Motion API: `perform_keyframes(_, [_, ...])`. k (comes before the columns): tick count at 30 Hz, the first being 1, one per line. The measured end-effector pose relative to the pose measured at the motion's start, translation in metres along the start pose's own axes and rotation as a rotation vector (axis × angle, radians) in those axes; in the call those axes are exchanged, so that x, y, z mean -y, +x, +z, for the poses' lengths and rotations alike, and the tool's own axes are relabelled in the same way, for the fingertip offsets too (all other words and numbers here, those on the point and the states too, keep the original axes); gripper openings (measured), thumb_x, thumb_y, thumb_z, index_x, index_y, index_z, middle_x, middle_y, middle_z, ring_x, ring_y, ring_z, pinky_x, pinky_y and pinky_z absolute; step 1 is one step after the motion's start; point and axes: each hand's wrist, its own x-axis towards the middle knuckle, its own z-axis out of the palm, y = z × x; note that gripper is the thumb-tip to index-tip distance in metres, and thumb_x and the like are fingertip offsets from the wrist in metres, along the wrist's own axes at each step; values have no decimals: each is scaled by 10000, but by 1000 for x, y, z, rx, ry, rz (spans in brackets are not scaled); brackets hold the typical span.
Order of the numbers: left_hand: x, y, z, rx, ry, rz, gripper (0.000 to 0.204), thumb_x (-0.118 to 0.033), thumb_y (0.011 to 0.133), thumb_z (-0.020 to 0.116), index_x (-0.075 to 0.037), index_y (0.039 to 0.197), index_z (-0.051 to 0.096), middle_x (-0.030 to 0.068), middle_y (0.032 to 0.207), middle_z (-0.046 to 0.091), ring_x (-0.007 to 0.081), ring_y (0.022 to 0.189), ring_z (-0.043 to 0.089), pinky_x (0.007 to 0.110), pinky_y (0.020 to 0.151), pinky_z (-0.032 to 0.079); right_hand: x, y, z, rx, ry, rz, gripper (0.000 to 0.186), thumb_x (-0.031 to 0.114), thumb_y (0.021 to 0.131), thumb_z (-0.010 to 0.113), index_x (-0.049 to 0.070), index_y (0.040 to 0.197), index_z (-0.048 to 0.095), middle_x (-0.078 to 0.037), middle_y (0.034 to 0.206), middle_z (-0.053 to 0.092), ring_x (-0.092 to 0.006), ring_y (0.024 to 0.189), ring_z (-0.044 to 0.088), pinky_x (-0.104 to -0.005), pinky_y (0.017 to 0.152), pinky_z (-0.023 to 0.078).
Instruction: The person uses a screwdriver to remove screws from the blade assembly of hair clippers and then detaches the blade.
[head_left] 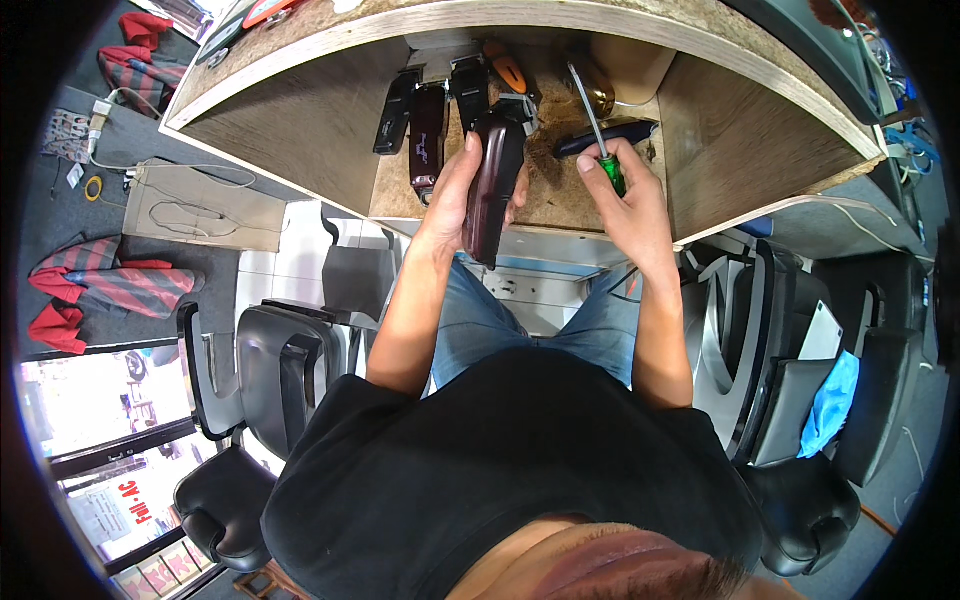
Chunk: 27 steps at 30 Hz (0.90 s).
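My left hand (452,205) is wrapped round a dark maroon and black hair clipper (490,185), its metal blade end pointing away from me. To its right, my right hand (637,208) grips a screwdriver (611,176) by the green handle, the thin shaft tilted up and to the left. The screwdriver tip is apart from the clipper. Behind my left hand sit a black clipper (397,112), a maroon clipper (428,135) and another black clipper (467,88). An orange and black tool (507,70) leans beside them. Near my right hand lies a dark trimmer (625,136), with a gold-coloured item (600,92) behind it.
The tools stand in an open wooden compartment (560,213), with panels on both sides and a curved top edge above. Black salon chairs (285,365) flank me. A blue cloth (830,405) lies on the right seat. Cables (215,178) hang at the left.
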Motion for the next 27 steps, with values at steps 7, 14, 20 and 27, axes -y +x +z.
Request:
perform_keyframes(7, [-7,1,17,-83,208,36,772,-778,981,450,-46,1184,590,155,829,710,127,490,621,228,423,509,-4,0,0,-14,1,-20,194,217,1020,694,32,1034,638,-25,699,519,-92,672,450,-280,616,401])
perform_keyframes(14, [-8,2,11,125,252,202,886,-757,960,529,68,1282,546,340,1052,709,145,472,631,247,394,521,-2,0,1,-29,-10,-83,184,209,1022,687,31,1032,641,-24,707,524,-89,680,451,-279,620,400])
perform_keyframes(20, [-12,2,7,144,-63,-6,912,-702,919,494,90,1370,511,417,1107,672,209,423,611,292,382,528,-1,0,0,-17,-11,-46,183,211,1023,687,33,1032,644,-13,706,520,-85,675,441,-282,611,390])
perform_keyframes(27, [-7,3,-13,495,-649,-38,918,-638,899,536,167,1339,502,318,915,650,265,414,593,333,356,514,-9,2,1,12,52,-9,200,231,1024,693,37,1032,647,-8,711,527,-81,679,441,-272,619,391])
